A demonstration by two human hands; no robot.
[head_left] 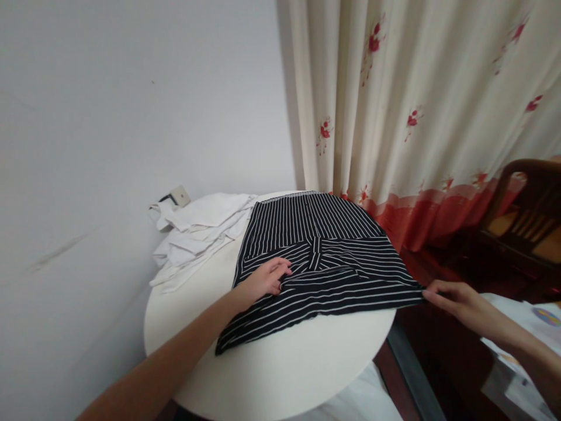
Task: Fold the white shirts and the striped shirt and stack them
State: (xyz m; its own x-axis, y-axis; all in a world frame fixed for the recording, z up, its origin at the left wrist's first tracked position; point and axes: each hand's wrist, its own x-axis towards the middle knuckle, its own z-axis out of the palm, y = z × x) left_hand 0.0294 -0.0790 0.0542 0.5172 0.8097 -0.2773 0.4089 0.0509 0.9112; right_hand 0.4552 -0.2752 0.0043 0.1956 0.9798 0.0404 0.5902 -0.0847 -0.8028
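Note:
A black garment with thin white stripes (pixel 315 219) lies spread flat, with a knot-like gathered band across its middle. Whether it is a top or a skirt I cannot tell. On the left part of its lower half rests my left hand (pixel 268 278), palm down, fingers loosely bent and apart. My right hand (pixel 451 298) pinches the garment's lower right corner between thumb and fingers, drawing it out past the table's edge. The lower left corner of the cloth lies on the table near my left forearm.
Under the garment is a round white table (pixel 280 374). Crumpled white clothes (pixel 197 234) lie at its left back, near a wall socket (pixel 179 196). A floral curtain (pixel 394 117) hangs behind. At right stand a wooden chair (pixel 521 204) and a white item with printing (pixel 532 324).

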